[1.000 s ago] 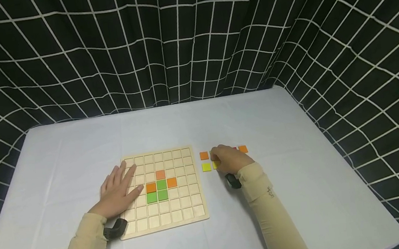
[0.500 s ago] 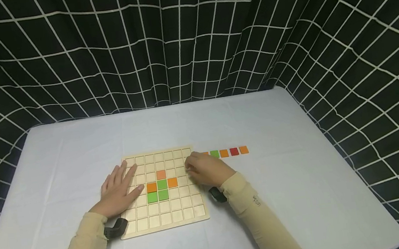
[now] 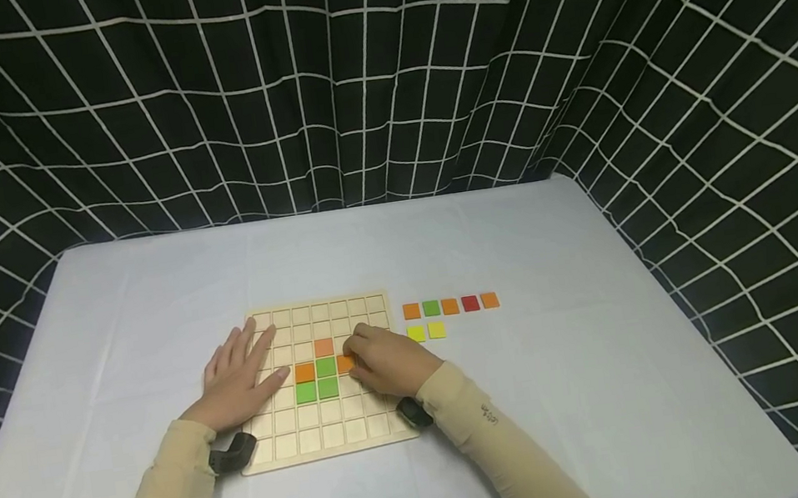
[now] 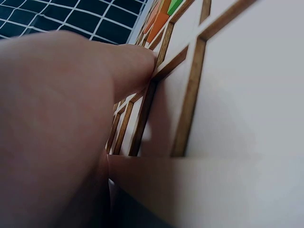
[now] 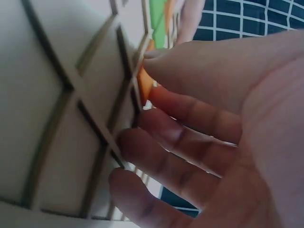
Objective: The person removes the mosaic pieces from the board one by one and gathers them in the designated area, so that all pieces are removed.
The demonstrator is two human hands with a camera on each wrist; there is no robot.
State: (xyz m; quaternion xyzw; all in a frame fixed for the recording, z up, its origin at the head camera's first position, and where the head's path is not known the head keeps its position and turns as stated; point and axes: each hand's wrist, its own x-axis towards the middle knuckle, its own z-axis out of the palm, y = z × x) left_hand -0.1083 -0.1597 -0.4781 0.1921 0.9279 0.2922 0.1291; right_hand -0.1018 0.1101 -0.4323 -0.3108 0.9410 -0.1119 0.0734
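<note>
A light wooden grid board (image 3: pixel 320 453) lies on the table under both hands. My left hand (image 3: pixel 231 389) rests on its left side with fingers spread; the left wrist view shows its thumb (image 4: pixel 135 66) touching the grid. On the board sit green tiles (image 3: pixel 328 387), a salmon tile (image 3: pixel 324 347) and an orange tile (image 3: pixel 305 371). Right of the green ones, my right hand (image 3: pixel 387 360) has thumb and index finger at another orange tile (image 5: pixel 146 78), seemingly pinching it; its other fingers are bent above the grid. Part of that tile is hidden by the fingers.
Right of the board, a row of several tiles lies on the white table (image 3: pixel 577 394): orange, green and a red tile (image 3: pixel 470 303). Below them are two yellow tiles (image 3: pixel 437 330). A black curtain (image 3: pixel 277 130) with a white grid surrounds the table's back and sides.
My right hand has moved left from the loose tiles onto the board, reaching the orange tile there. The loose tiles it covered are uncovered. The left hand stays in place.
</note>
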